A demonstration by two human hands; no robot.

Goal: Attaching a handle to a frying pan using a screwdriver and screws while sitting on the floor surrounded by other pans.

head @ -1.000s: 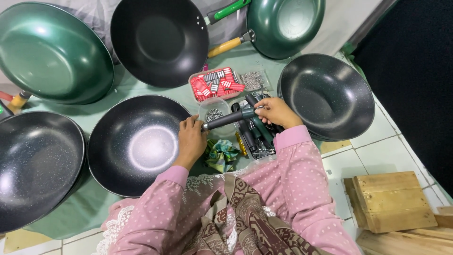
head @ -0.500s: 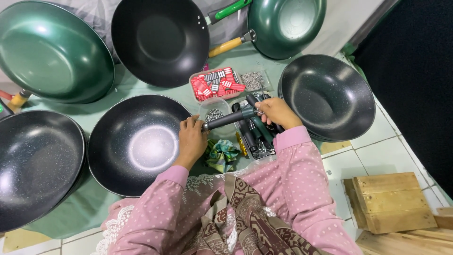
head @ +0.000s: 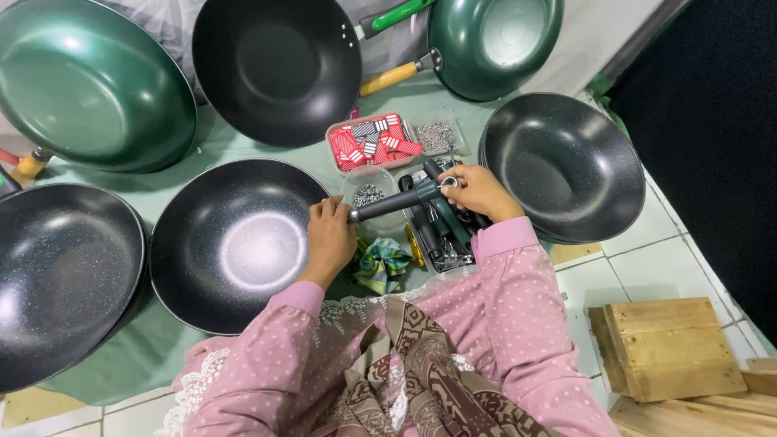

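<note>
Nothing has shifted in the last sec: our left hand (head: 330,239) still clamps the speckled black wok (head: 236,244) at its 3 o'clock rim, right hand (head: 477,192) still closed round the dark handle (head: 396,204) butted there, so fitting's ongoing w/ no visible progress. Screw tub (head: 369,194) sits at 12.
</note>
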